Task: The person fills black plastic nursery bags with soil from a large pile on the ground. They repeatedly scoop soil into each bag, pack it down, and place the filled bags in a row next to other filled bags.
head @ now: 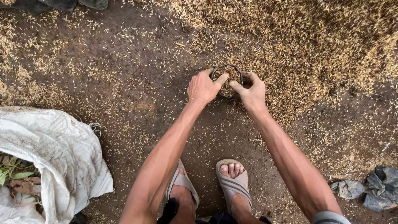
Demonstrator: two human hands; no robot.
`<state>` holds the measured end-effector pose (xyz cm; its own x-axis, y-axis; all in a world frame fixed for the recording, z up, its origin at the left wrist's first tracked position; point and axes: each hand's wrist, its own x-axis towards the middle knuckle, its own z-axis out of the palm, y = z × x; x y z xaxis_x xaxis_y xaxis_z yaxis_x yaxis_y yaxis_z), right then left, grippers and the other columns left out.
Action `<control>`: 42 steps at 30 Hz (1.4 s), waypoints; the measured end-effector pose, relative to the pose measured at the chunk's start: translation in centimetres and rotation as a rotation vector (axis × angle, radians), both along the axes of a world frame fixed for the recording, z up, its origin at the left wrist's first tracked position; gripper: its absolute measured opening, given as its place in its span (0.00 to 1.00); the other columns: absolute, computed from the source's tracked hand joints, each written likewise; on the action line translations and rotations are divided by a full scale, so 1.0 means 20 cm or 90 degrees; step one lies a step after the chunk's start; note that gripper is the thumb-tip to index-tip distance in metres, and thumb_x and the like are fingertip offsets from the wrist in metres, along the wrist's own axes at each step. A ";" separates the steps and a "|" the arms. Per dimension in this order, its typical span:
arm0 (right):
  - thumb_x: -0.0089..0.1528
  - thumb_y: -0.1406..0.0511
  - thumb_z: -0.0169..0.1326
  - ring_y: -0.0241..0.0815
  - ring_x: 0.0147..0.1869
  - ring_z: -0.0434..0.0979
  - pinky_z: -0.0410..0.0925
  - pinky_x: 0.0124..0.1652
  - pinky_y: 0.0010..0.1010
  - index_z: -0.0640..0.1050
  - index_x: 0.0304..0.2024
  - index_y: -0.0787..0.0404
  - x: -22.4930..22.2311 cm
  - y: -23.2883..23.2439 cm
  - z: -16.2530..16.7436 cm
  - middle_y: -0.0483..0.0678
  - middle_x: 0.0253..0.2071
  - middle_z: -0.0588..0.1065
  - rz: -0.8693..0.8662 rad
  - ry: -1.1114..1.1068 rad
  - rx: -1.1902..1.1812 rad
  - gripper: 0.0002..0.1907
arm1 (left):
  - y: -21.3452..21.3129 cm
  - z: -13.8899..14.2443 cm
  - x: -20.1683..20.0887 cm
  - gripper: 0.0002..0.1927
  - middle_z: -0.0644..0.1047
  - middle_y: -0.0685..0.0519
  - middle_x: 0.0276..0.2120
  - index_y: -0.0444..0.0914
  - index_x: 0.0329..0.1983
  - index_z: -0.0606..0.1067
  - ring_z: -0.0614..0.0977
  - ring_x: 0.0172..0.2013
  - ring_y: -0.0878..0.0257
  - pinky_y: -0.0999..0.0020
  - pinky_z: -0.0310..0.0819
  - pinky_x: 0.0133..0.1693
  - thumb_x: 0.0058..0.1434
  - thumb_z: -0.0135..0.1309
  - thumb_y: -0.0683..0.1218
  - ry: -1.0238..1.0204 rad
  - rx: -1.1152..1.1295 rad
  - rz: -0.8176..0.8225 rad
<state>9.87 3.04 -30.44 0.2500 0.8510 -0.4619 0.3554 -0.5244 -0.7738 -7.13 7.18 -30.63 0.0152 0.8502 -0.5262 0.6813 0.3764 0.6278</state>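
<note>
**Both hands on a little round tin, down in the grain**

Watching the head view from my end, looking straight down at bare dirt ground (137, 83) with husked grain (315, 45) scattered all over it, thickest up in the top right where it forms a proper layer.

Left hand (203, 88) and right hand (251, 92) are both wrapped around a small dark round container (227, 79), one on each side, fingers curled over the rim and thumbs nearly meeting at the near edge. So both hands are closed on it, not spread wide. The container sits on the ground right at the edge of the thick grain, and what I can see of the inside looks filled with the same grain. Can't tell whether it's lifted off the dirt or resting on it.

Arms are stretched forward, and below them are two feet in grey strap sandals (232, 182), well back from the container.

Off to the left there's a dirty white woven sack (62, 153), crumpled open, with some green leaves (12, 174) at its mouth. Bottom right corner has a couple of crumpled grey rags (373, 188) lying on the dirt.
</note>
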 end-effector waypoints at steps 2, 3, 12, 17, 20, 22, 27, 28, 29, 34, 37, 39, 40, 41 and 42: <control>0.58 0.67 0.65 0.34 0.37 0.79 0.75 0.38 0.26 0.77 0.46 0.64 0.02 0.00 -0.01 0.46 0.37 0.79 -0.046 0.082 -0.010 0.16 | -0.01 -0.01 0.00 0.39 0.83 0.40 0.34 0.41 0.64 0.73 0.86 0.36 0.50 0.49 0.79 0.41 0.55 0.57 0.67 -0.015 -0.010 0.003; 0.59 0.67 0.64 0.34 0.35 0.78 0.75 0.36 0.27 0.78 0.43 0.65 0.03 0.00 -0.02 0.46 0.35 0.78 -0.077 0.107 -0.014 0.13 | -0.02 -0.01 0.00 0.39 0.83 0.41 0.29 0.42 0.66 0.72 0.87 0.33 0.51 0.50 0.79 0.40 0.56 0.56 0.66 -0.030 -0.040 0.010; 0.63 0.65 0.60 0.34 0.25 0.75 0.69 0.25 0.30 0.83 0.39 0.62 0.08 0.08 0.02 0.48 0.29 0.80 0.077 -0.157 -0.002 0.06 | -0.04 0.01 0.00 0.35 0.83 0.42 0.24 0.44 0.66 0.71 0.86 0.27 0.52 0.52 0.79 0.35 0.58 0.58 0.62 -0.036 -0.033 0.027; 0.61 0.68 0.59 0.34 0.21 0.74 0.67 0.21 0.30 0.84 0.37 0.63 0.07 0.11 0.01 0.49 0.25 0.80 0.186 -0.339 0.070 0.06 | -0.04 -0.01 0.00 0.35 0.82 0.40 0.28 0.44 0.66 0.72 0.86 0.29 0.50 0.50 0.79 0.36 0.57 0.59 0.62 -0.024 -0.013 0.017; 0.60 0.68 0.59 0.34 0.24 0.75 0.69 0.24 0.28 0.84 0.35 0.65 0.09 0.12 0.01 0.50 0.27 0.80 0.215 -0.331 0.073 0.06 | -0.05 -0.01 0.00 0.35 0.83 0.41 0.26 0.43 0.66 0.72 0.86 0.30 0.50 0.50 0.79 0.37 0.58 0.59 0.62 -0.029 -0.004 0.021; 0.61 0.68 0.58 0.36 0.24 0.76 0.69 0.23 0.30 0.84 0.35 0.66 0.10 0.14 0.04 0.50 0.27 0.80 0.203 -0.300 0.025 0.06 | -0.05 -0.02 0.00 0.35 0.84 0.42 0.25 0.41 0.66 0.71 0.86 0.31 0.50 0.51 0.79 0.38 0.58 0.58 0.62 -0.041 0.007 0.017; 0.61 0.61 0.62 0.37 0.27 0.79 0.72 0.25 0.31 0.78 0.51 0.59 0.07 0.14 0.15 0.51 0.35 0.80 0.157 -0.095 -0.096 0.18 | -0.04 -0.03 -0.02 0.36 0.81 0.41 0.24 0.40 0.66 0.71 0.84 0.26 0.52 0.51 0.79 0.34 0.59 0.57 0.62 -0.050 0.019 -0.004; 0.59 0.60 0.64 0.38 0.27 0.79 0.73 0.24 0.32 0.75 0.56 0.58 0.06 0.13 0.17 0.51 0.37 0.79 0.148 -0.056 -0.140 0.24 | -0.05 -0.03 -0.02 0.36 0.81 0.41 0.22 0.39 0.67 0.69 0.84 0.24 0.53 0.51 0.78 0.33 0.60 0.55 0.62 -0.063 -0.010 -0.008; 0.58 0.61 0.64 0.38 0.27 0.79 0.74 0.25 0.34 0.74 0.55 0.61 0.04 0.12 0.18 0.52 0.38 0.79 0.135 -0.038 -0.142 0.25 | -0.05 -0.04 -0.02 0.37 0.81 0.41 0.22 0.38 0.68 0.68 0.83 0.23 0.54 0.52 0.79 0.32 0.61 0.55 0.62 -0.067 -0.005 -0.014; 0.58 0.62 0.64 0.41 0.31 0.80 0.75 0.33 0.36 0.75 0.54 0.64 0.04 0.15 0.19 0.55 0.37 0.79 0.146 0.021 -0.154 0.25 | -0.04 -0.04 -0.06 0.41 0.81 0.40 0.20 0.37 0.74 0.60 0.84 0.22 0.55 0.52 0.83 0.34 0.63 0.49 0.63 -0.137 -0.080 -0.031; 0.61 0.60 0.65 0.38 0.39 0.77 0.69 0.40 0.33 0.78 0.55 0.62 0.05 0.19 0.16 0.51 0.40 0.80 0.145 -0.009 -0.088 0.22 | -0.02 -0.05 -0.10 0.45 0.85 0.46 0.24 0.35 0.72 0.59 0.89 0.28 0.59 0.54 0.79 0.47 0.59 0.53 0.65 -0.227 -0.030 -0.044; 0.60 0.58 0.64 0.39 0.40 0.78 0.71 0.40 0.35 0.79 0.53 0.61 0.03 0.22 0.14 0.49 0.41 0.81 0.146 -0.046 -0.112 0.22 | -0.01 -0.06 -0.10 0.46 0.85 0.45 0.23 0.37 0.72 0.60 0.90 0.30 0.57 0.52 0.78 0.48 0.57 0.52 0.67 -0.200 -0.084 -0.038; 0.59 0.58 0.64 0.40 0.40 0.79 0.71 0.40 0.36 0.79 0.53 0.60 0.02 0.22 0.13 0.49 0.41 0.81 0.144 -0.064 -0.131 0.22 | -0.02 -0.06 -0.10 0.47 0.85 0.44 0.23 0.39 0.72 0.60 0.90 0.32 0.56 0.51 0.78 0.48 0.56 0.51 0.69 -0.186 -0.119 -0.036; 0.58 0.58 0.64 0.41 0.41 0.79 0.72 0.40 0.37 0.79 0.53 0.61 0.01 0.22 0.12 0.50 0.41 0.81 0.140 -0.048 -0.141 0.23 | -0.02 -0.06 -0.09 0.46 0.84 0.45 0.24 0.39 0.71 0.63 0.89 0.31 0.56 0.51 0.78 0.47 0.57 0.49 0.70 -0.170 -0.109 -0.023; 0.56 0.59 0.65 0.42 0.41 0.79 0.72 0.41 0.38 0.79 0.53 0.61 0.01 0.22 0.11 0.52 0.42 0.81 0.137 -0.032 -0.146 0.24 | -0.01 -0.06 -0.08 0.45 0.83 0.45 0.25 0.39 0.70 0.66 0.89 0.31 0.56 0.50 0.78 0.47 0.58 0.47 0.72 -0.154 -0.094 -0.010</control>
<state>10.01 7.50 -28.22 0.1029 0.7619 -0.6395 0.5118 -0.5918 -0.6227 -8.75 7.01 -31.90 0.1676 0.7631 -0.6241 0.5243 0.4671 0.7119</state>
